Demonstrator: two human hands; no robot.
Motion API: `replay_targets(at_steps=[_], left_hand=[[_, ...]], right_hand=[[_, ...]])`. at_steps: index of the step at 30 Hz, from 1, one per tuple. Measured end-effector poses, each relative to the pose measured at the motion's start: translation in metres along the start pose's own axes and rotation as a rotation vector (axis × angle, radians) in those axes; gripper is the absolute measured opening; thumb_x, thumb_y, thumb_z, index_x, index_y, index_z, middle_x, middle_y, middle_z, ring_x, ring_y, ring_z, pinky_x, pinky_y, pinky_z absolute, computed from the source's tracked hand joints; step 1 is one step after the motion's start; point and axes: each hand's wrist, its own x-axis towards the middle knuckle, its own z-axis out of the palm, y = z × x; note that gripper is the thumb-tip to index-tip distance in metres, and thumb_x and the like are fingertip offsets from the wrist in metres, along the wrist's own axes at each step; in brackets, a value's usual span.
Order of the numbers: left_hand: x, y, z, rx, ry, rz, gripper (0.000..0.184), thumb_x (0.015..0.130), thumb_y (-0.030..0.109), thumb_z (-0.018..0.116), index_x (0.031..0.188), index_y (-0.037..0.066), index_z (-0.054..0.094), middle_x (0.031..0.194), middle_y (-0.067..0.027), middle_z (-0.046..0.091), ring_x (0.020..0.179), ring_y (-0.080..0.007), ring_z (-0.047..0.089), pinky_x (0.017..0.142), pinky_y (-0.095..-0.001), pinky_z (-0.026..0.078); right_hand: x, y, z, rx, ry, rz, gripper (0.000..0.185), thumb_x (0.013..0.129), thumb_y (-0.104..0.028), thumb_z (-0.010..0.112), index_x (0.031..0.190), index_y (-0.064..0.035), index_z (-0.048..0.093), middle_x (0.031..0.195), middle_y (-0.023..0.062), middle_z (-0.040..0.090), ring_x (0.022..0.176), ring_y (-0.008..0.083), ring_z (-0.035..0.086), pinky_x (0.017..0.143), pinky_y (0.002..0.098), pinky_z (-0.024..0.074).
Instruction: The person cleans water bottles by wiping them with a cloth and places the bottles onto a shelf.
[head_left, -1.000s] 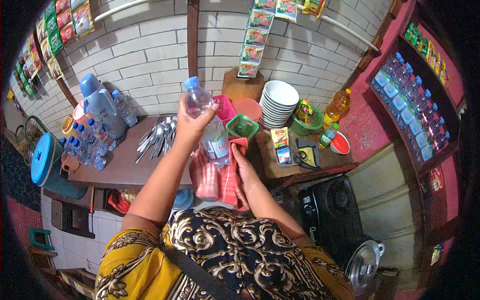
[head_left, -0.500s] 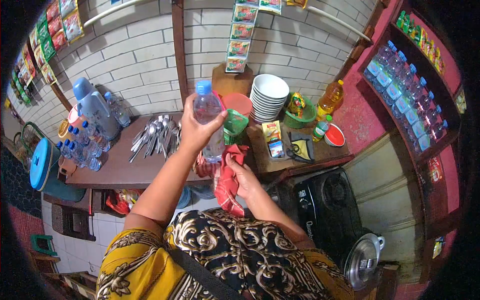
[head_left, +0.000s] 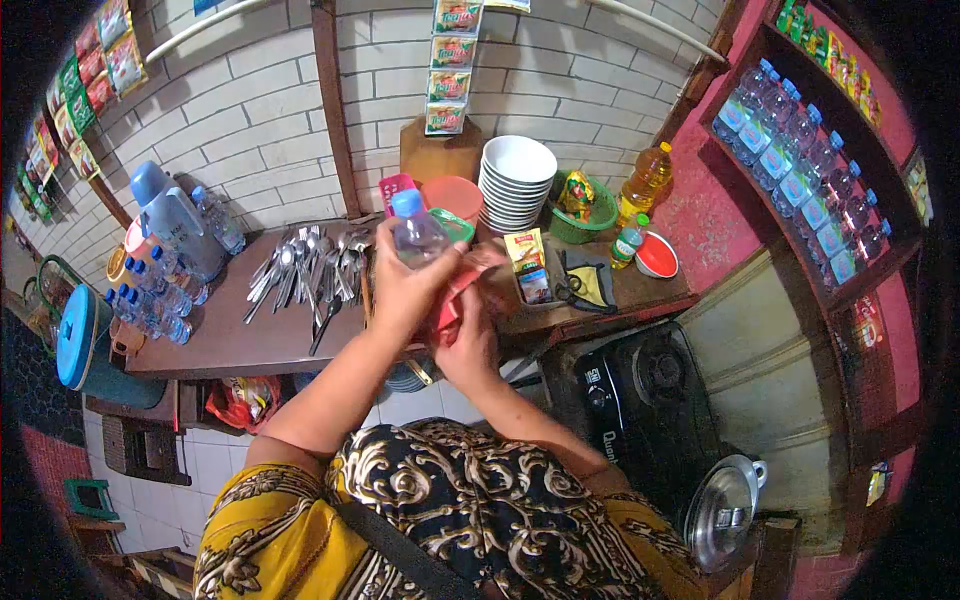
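A clear plastic bottle (head_left: 418, 240) with a light blue cap stands nearly upright in the grip of my left hand (head_left: 405, 295), whose fingers wrap round its upper body. Close below and to the right, my right hand (head_left: 470, 345) is closed on a red cloth (head_left: 447, 312), which is pressed against the bottle. Both hands hide most of the bottle's lower part. Just behind them are an orange-red round container (head_left: 450, 195) and a green packet (head_left: 453, 226), partly covered by the bottle and left hand.
Spoons and forks (head_left: 305, 265) lie on the brown counter (head_left: 240, 340), left of my hands. Small bottles (head_left: 150, 300) and a blue thermos (head_left: 180, 220) stand farther left. Stacked white bowls (head_left: 518, 185) and a green basket (head_left: 585, 220) are behind; a black stove (head_left: 640, 400) is at right.
My right hand with the red cloth has moved up against the bottle, and the cloth is now bunched between my hands. The bottle sits slightly lower in view. The whole view has shifted slightly.
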Motion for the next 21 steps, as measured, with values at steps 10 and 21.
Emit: replay_targets(at_steps=[10, 21], left_hand=[[0.009, 0.02, -0.029, -0.454, -0.449, -0.267, 0.078, 0.069, 0.009, 0.081, 0.132, 0.005, 0.035, 0.111, -0.0075, 0.056, 0.099, -0.0171, 0.059, 0.086, -0.0308, 0.049], [0.039, -0.009, -0.082, -0.352, -0.244, 0.007, 0.088, 0.066, 0.016, 0.086, 0.132, 0.006, 0.03, 0.111, -0.0085, 0.055, 0.102, -0.0203, 0.057, 0.091, -0.0364, 0.047]], right_hand=[[0.006, 0.037, 0.001, 1.139, -0.508, 0.51, 0.071, 0.087, -0.047, 0.062, 0.142, -0.0096, 0.035, 0.131, 0.0099, 0.052, 0.111, 0.0222, 0.055, 0.1, 0.0381, 0.041], [0.046, -0.016, 0.053, 1.785, -0.37, 1.009, 0.071, 0.089, -0.062, 0.045, 0.131, -0.004, 0.048, 0.123, 0.0125, 0.059, 0.103, 0.0279, 0.062, 0.09, 0.0443, 0.0501]])
